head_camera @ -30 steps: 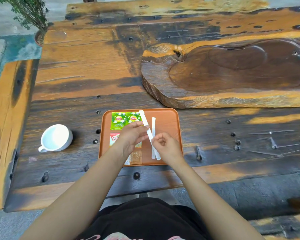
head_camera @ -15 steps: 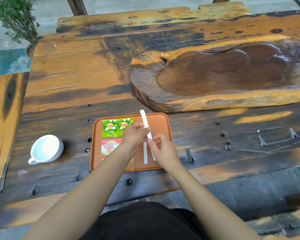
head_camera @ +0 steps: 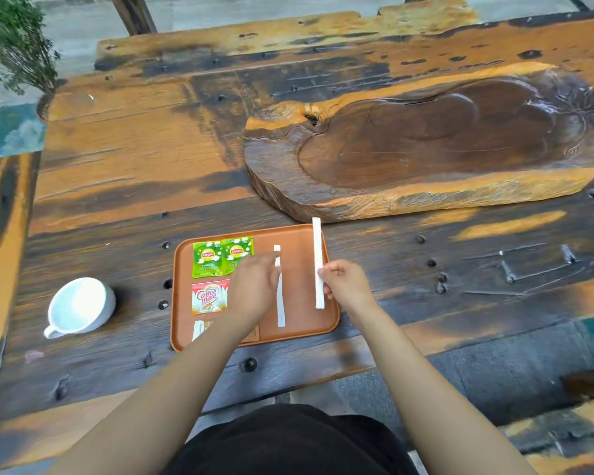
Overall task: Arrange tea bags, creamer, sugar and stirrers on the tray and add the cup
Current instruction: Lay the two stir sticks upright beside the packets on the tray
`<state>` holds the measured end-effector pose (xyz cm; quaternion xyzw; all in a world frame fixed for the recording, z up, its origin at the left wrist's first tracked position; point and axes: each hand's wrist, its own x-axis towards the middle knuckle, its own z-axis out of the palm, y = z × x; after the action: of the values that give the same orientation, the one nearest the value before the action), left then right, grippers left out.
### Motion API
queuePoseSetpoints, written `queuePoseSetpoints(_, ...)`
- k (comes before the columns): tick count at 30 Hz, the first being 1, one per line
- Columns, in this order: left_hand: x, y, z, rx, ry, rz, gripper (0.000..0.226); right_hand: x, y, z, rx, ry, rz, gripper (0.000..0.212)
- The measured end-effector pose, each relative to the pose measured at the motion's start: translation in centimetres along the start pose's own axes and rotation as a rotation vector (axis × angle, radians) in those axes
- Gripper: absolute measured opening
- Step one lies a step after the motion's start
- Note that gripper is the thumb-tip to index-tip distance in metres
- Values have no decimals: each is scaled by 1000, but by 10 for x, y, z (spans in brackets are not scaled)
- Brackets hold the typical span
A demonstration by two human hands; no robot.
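Note:
An orange tray point(head_camera: 299, 234) lies near the table's front edge. Two green tea bags point(head_camera: 222, 256) sit at its far left, a red and white creamer packet point(head_camera: 209, 297) below them, and sugar packets point(head_camera: 198, 329) at the near left, partly hidden by my left forearm. My left hand point(head_camera: 254, 289) rests on a white wrapped stirrer point(head_camera: 280, 303) lying mid-tray. My right hand point(head_camera: 345, 284) pinches a second wrapped stirrer point(head_camera: 318, 255) over the tray's right side, its far end past the rim. A white cup point(head_camera: 79, 305) lies tipped on the table left of the tray.
A large carved wooden slab point(head_camera: 426, 145) fills the far right of the rough plank table point(head_camera: 124, 159). A potted green plant point(head_camera: 14, 46) stands at the far left corner. Metal bolt heads point(head_camera: 441, 282) stud the boards right of the tray.
The two stirrers have been pulled apart: my right hand carried one to the tray's right side, while my left hand stays on the other in the middle. The camera view shifted.

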<state>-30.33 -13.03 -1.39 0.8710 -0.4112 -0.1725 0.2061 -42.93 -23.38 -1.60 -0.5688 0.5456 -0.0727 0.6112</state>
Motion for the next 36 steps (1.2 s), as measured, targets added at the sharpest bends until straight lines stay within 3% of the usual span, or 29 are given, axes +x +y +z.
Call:
queuePoseSetpoints(2, -14, -14, 15, 260, -87, 122, 42, 5, 9, 8, -138, 9, 70, 29)
queuePoseSetpoints(6, -30, -31, 43, 426, -239, 155, 58, 9, 22, 27, -423, 20, 75, 16)
queuePoseSetpoints(15, -32, -42, 59, 478, -280, 120, 63, 12, 32, 39, -774, 101, -35, 25)
queuePoseSetpoints(20, -35, -43, 59, 490, -252, 127, 63, 8, 46, 42, -927, 162, -357, 31)
queuePoseSetpoints(23, -36, -43, 59, 518, -235, 137, 62, 8, 57, 37, -1039, 102, -545, 39)
queuePoseSetpoints(36, -38, -42, 55, 572, -268, 156, 61, 10, 60, 26, -1105, 17, -623, 48)
